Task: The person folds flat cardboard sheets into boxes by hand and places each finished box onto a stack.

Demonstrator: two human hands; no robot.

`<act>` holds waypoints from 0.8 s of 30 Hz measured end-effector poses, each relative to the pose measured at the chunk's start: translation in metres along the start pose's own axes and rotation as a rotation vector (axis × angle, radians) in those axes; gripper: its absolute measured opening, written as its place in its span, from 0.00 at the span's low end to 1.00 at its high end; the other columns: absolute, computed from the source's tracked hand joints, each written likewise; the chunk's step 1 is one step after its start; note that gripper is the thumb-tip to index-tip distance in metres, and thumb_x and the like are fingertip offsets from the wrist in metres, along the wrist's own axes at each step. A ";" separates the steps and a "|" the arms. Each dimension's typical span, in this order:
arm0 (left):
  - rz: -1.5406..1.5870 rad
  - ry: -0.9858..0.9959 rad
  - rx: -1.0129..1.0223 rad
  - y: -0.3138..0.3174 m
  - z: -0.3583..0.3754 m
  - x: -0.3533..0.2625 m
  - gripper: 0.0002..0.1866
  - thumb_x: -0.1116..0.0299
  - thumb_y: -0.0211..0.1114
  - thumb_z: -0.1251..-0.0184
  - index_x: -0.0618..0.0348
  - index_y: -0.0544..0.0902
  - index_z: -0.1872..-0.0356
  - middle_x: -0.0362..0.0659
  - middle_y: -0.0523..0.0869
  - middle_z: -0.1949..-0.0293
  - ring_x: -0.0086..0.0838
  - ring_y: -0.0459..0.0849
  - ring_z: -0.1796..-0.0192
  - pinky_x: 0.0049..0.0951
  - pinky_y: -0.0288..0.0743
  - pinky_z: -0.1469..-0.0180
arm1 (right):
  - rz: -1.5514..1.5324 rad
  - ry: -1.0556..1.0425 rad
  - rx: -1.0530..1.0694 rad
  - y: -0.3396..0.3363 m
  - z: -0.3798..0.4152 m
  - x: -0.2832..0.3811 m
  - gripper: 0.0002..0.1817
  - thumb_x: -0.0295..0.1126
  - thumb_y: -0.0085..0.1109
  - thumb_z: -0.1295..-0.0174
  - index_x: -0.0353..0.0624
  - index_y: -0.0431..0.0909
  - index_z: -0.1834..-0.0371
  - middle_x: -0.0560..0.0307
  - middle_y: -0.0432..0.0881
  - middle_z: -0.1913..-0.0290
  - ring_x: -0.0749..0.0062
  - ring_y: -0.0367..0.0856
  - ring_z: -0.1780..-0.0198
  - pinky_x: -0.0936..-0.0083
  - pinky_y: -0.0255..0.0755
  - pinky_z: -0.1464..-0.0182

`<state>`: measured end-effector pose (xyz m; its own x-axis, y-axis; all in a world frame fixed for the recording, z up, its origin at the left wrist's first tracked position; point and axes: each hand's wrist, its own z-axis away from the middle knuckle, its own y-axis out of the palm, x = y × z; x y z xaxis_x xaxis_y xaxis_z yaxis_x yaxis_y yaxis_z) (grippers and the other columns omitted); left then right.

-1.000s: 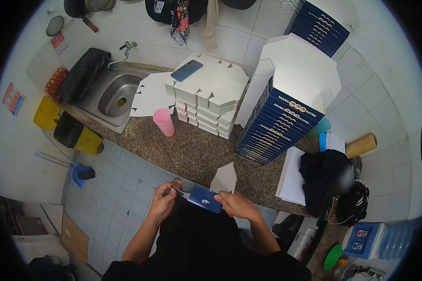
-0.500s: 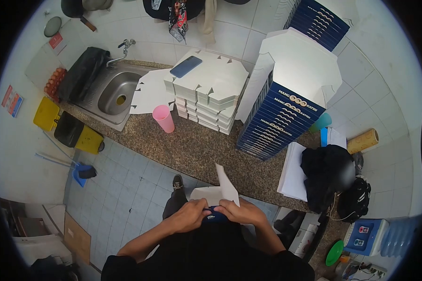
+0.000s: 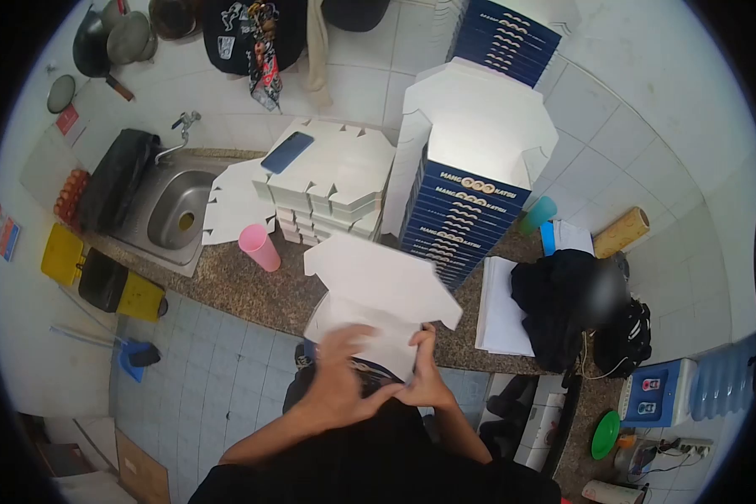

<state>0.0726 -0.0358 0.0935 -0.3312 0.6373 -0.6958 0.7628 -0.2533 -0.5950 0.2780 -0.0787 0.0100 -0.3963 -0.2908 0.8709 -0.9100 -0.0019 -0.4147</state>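
A white cardboard box (image 3: 382, 273) with a dark blue outside stands partly folded in front of my body, its lid flap raised over the counter's edge. My right hand (image 3: 424, 370) grips its right front corner, fingers on the inside of the wall. At the near left side is my left hand (image 3: 340, 382), blurred by motion, its fingers spread over the front wall and its thumb near the middle of the front edge. Behind the box are a stack of flat white cardboard blanks (image 3: 332, 164) with a phone (image 3: 287, 153) on top, and a tall stack of blue boxes (image 3: 458, 210).
A pink cup (image 3: 259, 247) stands on the granite counter (image 3: 218, 281), left of the box. Farther left is a metal sink (image 3: 181, 206). White papers (image 3: 500, 311) and a black cloth (image 3: 554, 302) lie to the right. Another box stack (image 3: 504, 38) rises behind.
The piece between my hands has risen and opened into a box shape with its flap up. My left hand has moved from a pinch to spread fingers. The view has shifted.
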 end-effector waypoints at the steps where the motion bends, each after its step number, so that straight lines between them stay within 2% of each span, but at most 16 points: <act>1: -0.037 0.014 -0.155 -0.014 0.000 0.005 0.55 0.57 0.86 0.52 0.69 0.54 0.34 0.64 0.61 0.31 0.56 0.66 0.30 0.58 0.65 0.35 | -0.081 -0.012 -0.105 -0.006 0.003 0.001 0.46 0.36 0.71 0.58 0.41 0.49 0.38 0.37 0.55 0.39 0.41 0.49 0.27 0.47 0.41 0.23; 2: -0.102 -0.050 -0.205 -0.013 0.011 0.030 0.69 0.48 0.90 0.63 0.69 0.45 0.33 0.65 0.55 0.30 0.60 0.59 0.26 0.59 0.59 0.30 | -0.099 -0.013 -0.110 -0.014 0.008 -0.006 0.44 0.40 0.69 0.56 0.43 0.49 0.41 0.40 0.53 0.38 0.47 0.48 0.27 0.49 0.38 0.24; 3: -0.102 -0.035 -0.200 -0.013 0.010 0.048 0.69 0.48 0.90 0.63 0.69 0.45 0.33 0.65 0.55 0.30 0.60 0.59 0.26 0.59 0.59 0.30 | -0.095 -0.018 -0.125 -0.020 0.013 -0.009 0.44 0.40 0.69 0.56 0.43 0.49 0.41 0.40 0.53 0.38 0.47 0.48 0.27 0.49 0.38 0.24; 5: 0.330 -0.053 0.105 -0.009 0.004 0.072 0.69 0.49 0.87 0.52 0.63 0.35 0.29 0.63 0.49 0.28 0.51 0.48 0.22 0.56 0.45 0.22 | -0.329 -0.041 -0.087 -0.032 0.018 -0.012 0.42 0.44 0.66 0.53 0.43 0.48 0.41 0.39 0.53 0.37 0.47 0.48 0.28 0.48 0.36 0.24; 6: 0.393 -0.068 0.208 -0.003 0.001 0.079 0.67 0.47 0.82 0.45 0.62 0.32 0.28 0.65 0.48 0.27 0.53 0.44 0.19 0.54 0.36 0.20 | -0.289 -0.037 -0.074 -0.037 0.017 -0.005 0.42 0.46 0.66 0.50 0.42 0.49 0.40 0.33 0.51 0.32 0.43 0.46 0.24 0.46 0.34 0.23; 7: 0.391 -0.055 0.208 -0.006 -0.013 0.077 0.67 0.47 0.82 0.45 0.62 0.32 0.28 0.65 0.48 0.27 0.53 0.44 0.19 0.54 0.36 0.20 | -0.283 -0.045 -0.081 -0.046 0.009 0.003 0.42 0.46 0.66 0.50 0.42 0.49 0.40 0.33 0.51 0.32 0.43 0.46 0.24 0.46 0.34 0.23; 9: 0.255 0.193 0.193 -0.012 -0.056 0.069 0.67 0.48 0.76 0.37 0.73 0.26 0.27 0.72 0.42 0.23 0.57 0.41 0.18 0.53 0.36 0.18 | -0.057 -0.212 -0.209 -0.072 -0.018 0.025 0.50 0.50 0.66 0.46 0.36 0.44 0.31 0.26 0.45 0.24 0.39 0.42 0.20 0.44 0.33 0.22; 11: 0.247 0.383 0.148 -0.039 -0.123 0.039 0.69 0.49 0.71 0.33 0.72 0.15 0.28 0.73 0.34 0.22 0.59 0.37 0.17 0.53 0.33 0.18 | -0.091 -0.260 -0.410 -0.105 -0.056 0.063 0.67 0.58 0.69 0.47 0.32 0.30 0.22 0.27 0.35 0.19 0.41 0.38 0.17 0.45 0.35 0.20; 12: 0.306 0.412 0.150 -0.059 -0.155 0.014 0.66 0.50 0.69 0.31 0.71 0.18 0.26 0.71 0.34 0.21 0.57 0.37 0.17 0.52 0.32 0.18 | 0.032 -0.185 -0.481 -0.133 -0.076 0.074 0.68 0.58 0.65 0.39 0.35 0.20 0.20 0.35 0.43 0.17 0.53 0.48 0.17 0.56 0.44 0.19; 13: 0.361 0.443 0.150 -0.074 -0.190 -0.004 0.63 0.51 0.67 0.28 0.71 0.20 0.24 0.69 0.33 0.19 0.55 0.37 0.16 0.51 0.31 0.18 | 0.097 0.152 -0.564 -0.161 -0.101 0.107 0.51 0.52 0.56 0.28 0.34 0.36 0.17 0.43 0.58 0.20 0.61 0.59 0.21 0.65 0.55 0.21; 15: 0.489 0.301 0.099 -0.072 -0.271 0.010 0.49 0.51 0.59 0.22 0.70 0.38 0.19 0.64 0.45 0.19 0.48 0.42 0.16 0.50 0.34 0.17 | -0.617 -0.169 -0.536 -0.208 -0.153 0.134 0.33 0.44 0.46 0.20 0.34 0.56 0.21 0.46 0.70 0.26 0.62 0.70 0.27 0.70 0.64 0.26; 17: 1.077 0.002 0.275 -0.083 -0.325 -0.023 0.36 0.52 0.51 0.18 0.68 0.57 0.21 0.59 0.60 0.22 0.42 0.56 0.19 0.49 0.47 0.18 | -0.512 -0.056 -0.513 -0.253 -0.197 0.145 0.29 0.45 0.46 0.20 0.34 0.66 0.26 0.47 0.74 0.29 0.60 0.74 0.30 0.67 0.69 0.30; 18: 1.078 0.012 0.278 -0.084 -0.345 -0.020 0.36 0.52 0.51 0.18 0.68 0.57 0.21 0.59 0.60 0.22 0.42 0.56 0.19 0.49 0.47 0.18 | -0.505 -0.063 -0.517 -0.271 -0.212 0.145 0.29 0.45 0.46 0.20 0.34 0.66 0.26 0.47 0.74 0.29 0.60 0.74 0.30 0.67 0.69 0.30; 20: 0.800 -0.146 0.363 -0.074 -0.373 -0.003 0.30 0.54 0.47 0.16 0.67 0.65 0.25 0.57 0.72 0.29 0.41 0.71 0.27 0.47 0.64 0.25 | -0.355 0.172 -0.504 -0.296 -0.235 0.131 0.30 0.48 0.48 0.20 0.34 0.68 0.27 0.49 0.79 0.35 0.65 0.81 0.39 0.66 0.78 0.39; 21: 0.801 -0.139 0.358 -0.067 -0.374 -0.002 0.30 0.54 0.47 0.16 0.67 0.65 0.25 0.57 0.72 0.29 0.41 0.71 0.27 0.47 0.64 0.25 | -0.349 0.166 -0.501 -0.298 -0.239 0.123 0.30 0.48 0.48 0.20 0.34 0.68 0.27 0.49 0.79 0.35 0.65 0.81 0.39 0.66 0.78 0.39; 24: 0.795 -0.305 0.268 -0.052 -0.377 0.007 0.27 0.60 0.42 0.14 0.73 0.65 0.27 0.57 0.73 0.30 0.43 0.74 0.29 0.47 0.67 0.26 | -0.272 0.255 -0.392 -0.299 -0.250 0.083 0.31 0.49 0.49 0.21 0.31 0.68 0.29 0.45 0.79 0.37 0.66 0.80 0.39 0.67 0.77 0.39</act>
<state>0.2398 0.2564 0.2711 0.0781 -0.0107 -0.9969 0.6872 -0.7239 0.0616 0.4866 0.1373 0.2723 -0.1122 -0.0881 0.9898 -0.9419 0.3269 -0.0777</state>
